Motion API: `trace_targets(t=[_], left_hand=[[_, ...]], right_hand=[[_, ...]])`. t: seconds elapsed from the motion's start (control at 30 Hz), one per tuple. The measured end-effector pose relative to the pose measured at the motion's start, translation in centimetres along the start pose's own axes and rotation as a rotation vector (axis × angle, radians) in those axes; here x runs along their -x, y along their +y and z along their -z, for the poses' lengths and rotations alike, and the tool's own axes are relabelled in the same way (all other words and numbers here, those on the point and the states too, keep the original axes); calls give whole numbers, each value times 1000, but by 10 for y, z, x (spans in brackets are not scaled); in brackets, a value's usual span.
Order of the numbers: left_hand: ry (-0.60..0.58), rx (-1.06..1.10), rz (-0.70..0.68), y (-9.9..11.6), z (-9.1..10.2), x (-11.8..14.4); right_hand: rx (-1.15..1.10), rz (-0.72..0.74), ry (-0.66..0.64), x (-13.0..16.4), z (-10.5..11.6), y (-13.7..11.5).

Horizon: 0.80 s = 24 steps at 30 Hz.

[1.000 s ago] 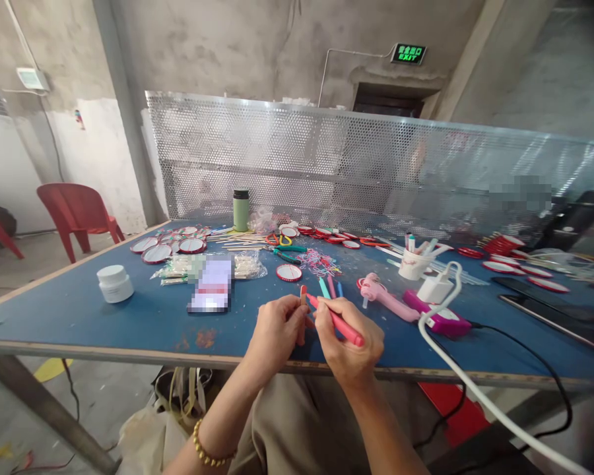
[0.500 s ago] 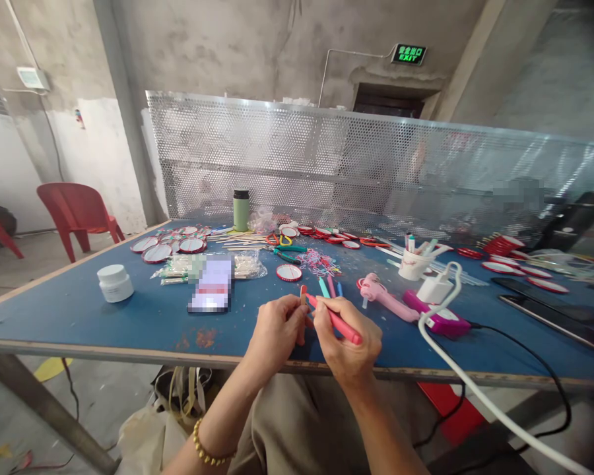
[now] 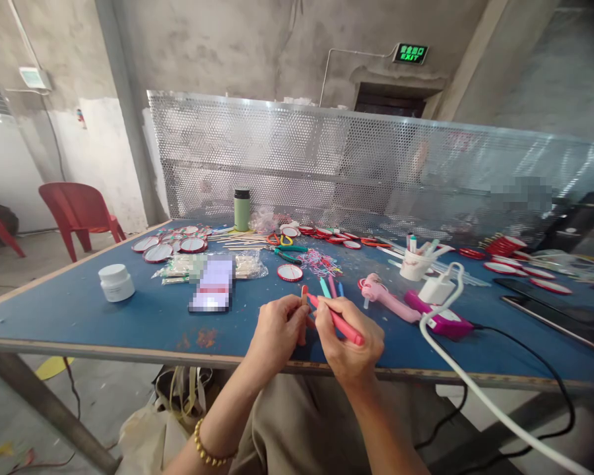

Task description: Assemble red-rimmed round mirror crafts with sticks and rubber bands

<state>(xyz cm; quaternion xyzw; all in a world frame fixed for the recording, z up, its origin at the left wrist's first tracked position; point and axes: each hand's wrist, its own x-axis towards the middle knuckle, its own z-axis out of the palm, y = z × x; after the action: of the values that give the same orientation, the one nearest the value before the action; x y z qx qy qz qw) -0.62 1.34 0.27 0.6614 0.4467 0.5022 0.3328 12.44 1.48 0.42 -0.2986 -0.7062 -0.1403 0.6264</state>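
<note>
Near the table's front edge, my left hand (image 3: 278, 330) pinches a small wooden stick (image 3: 304, 295) upright; its rounded top is orange-red. My right hand (image 3: 350, 338) grips a pinkish-red marker pen (image 3: 345, 327), its tip at the stick's coloured end. Whether the tip touches cannot be made out. My fingers hide the lower part of the stick. Just beyond my hands lie several coloured pens, among them a teal pen (image 3: 325, 287). A round red-rimmed disc (image 3: 290, 272) lies behind them, close to a pile of thin pastel strips (image 3: 321, 262).
On the left stand a white jar (image 3: 116, 284) and a phone (image 3: 212, 284) beside bagged sticks (image 3: 250, 265). Pliers (image 3: 290, 254) and a green bottle (image 3: 242, 211) are farther back. To the right are a pink glue gun (image 3: 389, 301), a pen cup (image 3: 416, 264) and a white cable (image 3: 468, 376).
Both hands keep almost the same pose, stick and marker pen still held. The whole view has shifted very slightly.
</note>
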Motion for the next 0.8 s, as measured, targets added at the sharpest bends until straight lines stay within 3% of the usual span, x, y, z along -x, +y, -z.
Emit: trace_targets(t=[0.8], left_hand=[[3, 24, -4, 0, -1, 0]], right_hand=[[3, -33, 6, 0, 1, -2]])
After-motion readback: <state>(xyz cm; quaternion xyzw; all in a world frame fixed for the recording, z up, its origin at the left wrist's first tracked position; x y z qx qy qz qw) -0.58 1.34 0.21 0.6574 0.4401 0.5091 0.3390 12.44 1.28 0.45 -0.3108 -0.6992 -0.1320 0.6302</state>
